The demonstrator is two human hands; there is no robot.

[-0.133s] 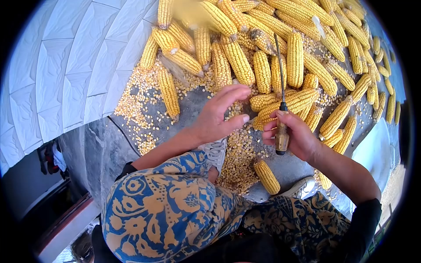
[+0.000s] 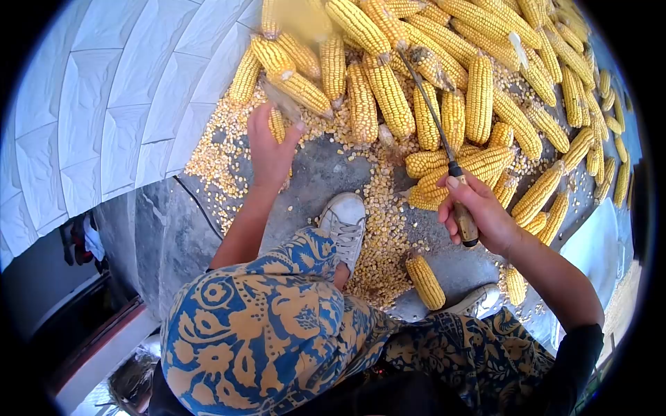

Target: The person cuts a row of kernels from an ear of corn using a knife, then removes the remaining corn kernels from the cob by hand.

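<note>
"Checking the left hand [image 2: 272, 152] first: has it got anything?"

"Thumb and fingers straddle a corn cob [image 2: 277, 126], left of the main pile and above loose kernels [image 2: 381, 229] on the floor [image 2: 312, 184]. I can't tell whether they've closed firmly, since the hand hides most of the cob."

"And the right hand [image 2: 480, 211]?"

"Curled around the handle of a screwdriver [image 2: 454, 169], thumb laid along it. The shaft (long and bare) slants up over the piled cobs."

"What could go wrong?"

"A loose or off-centre left grip could let the cob roll away across the kernels. Should the hands come close together, a slip of that shaft could jab the left fingers."
</note>
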